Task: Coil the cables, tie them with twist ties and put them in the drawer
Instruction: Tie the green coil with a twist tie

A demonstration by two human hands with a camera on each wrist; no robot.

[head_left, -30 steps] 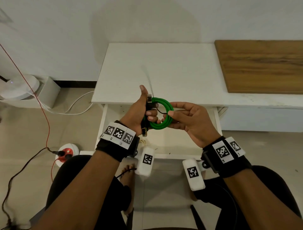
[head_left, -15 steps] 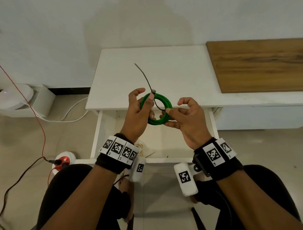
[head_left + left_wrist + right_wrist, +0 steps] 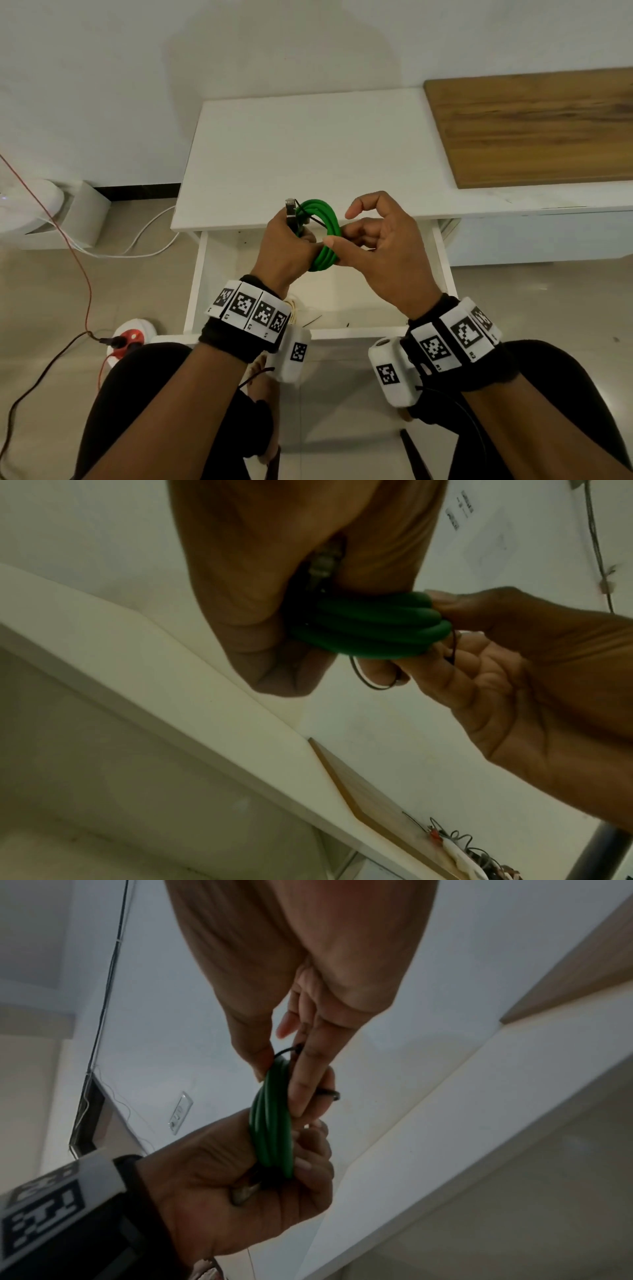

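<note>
A green cable (image 3: 323, 228), wound into a small coil, hangs above the open drawer (image 3: 359, 332). My left hand (image 3: 301, 236) grips the coil's left side, with the metal plugs (image 3: 291, 207) sticking up past my fingers. My right hand (image 3: 337, 246) pinches the right side between thumb and fingers. A thin black twist tie (image 3: 313, 219) crosses the coil; in the left wrist view the tie (image 3: 369, 683) loops under it by my right fingers, and in the right wrist view the tie (image 3: 291, 1050) arches over the strands.
The white table (image 3: 308, 154) lies beyond the hands, with a wooden board (image 3: 534, 126) at its right. Inside the drawer lie a pale coiled cable (image 3: 293, 306) and loose black ties (image 3: 313, 320). A red-and-white socket (image 3: 132, 337) and trailing wires sit on the floor at left.
The tie's long end, which stood up over the table half a second ago, has come down round the coil. The coil has turned more edge-on, and my right thumb now presses on it.
</note>
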